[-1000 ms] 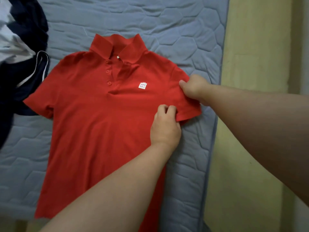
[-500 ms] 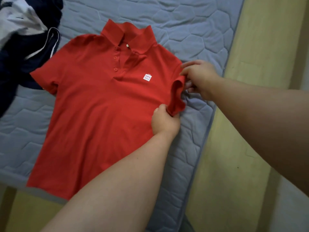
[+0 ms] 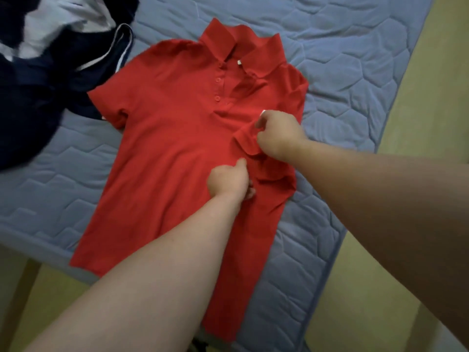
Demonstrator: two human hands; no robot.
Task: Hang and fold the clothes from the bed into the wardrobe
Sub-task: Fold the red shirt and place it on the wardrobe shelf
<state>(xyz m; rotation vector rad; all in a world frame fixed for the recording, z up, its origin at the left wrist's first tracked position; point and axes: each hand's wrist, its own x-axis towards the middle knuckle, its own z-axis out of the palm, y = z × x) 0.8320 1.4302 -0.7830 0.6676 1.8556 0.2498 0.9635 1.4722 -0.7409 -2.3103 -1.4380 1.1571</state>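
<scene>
It was a home bedroom: a quilted blue mattress point(image 3: 342, 72) carried a red polo shirt point(image 3: 172, 148) and heaped dark clothes point(image 3: 38, 85) over yellowish flooring point(image 3: 418, 110).

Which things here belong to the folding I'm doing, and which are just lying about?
In use: red polo shirt; right hand pinching its sleeve; left hand gripping the shirt's side.
Lying about for now: dark clothes pile; blue mattress.
</scene>
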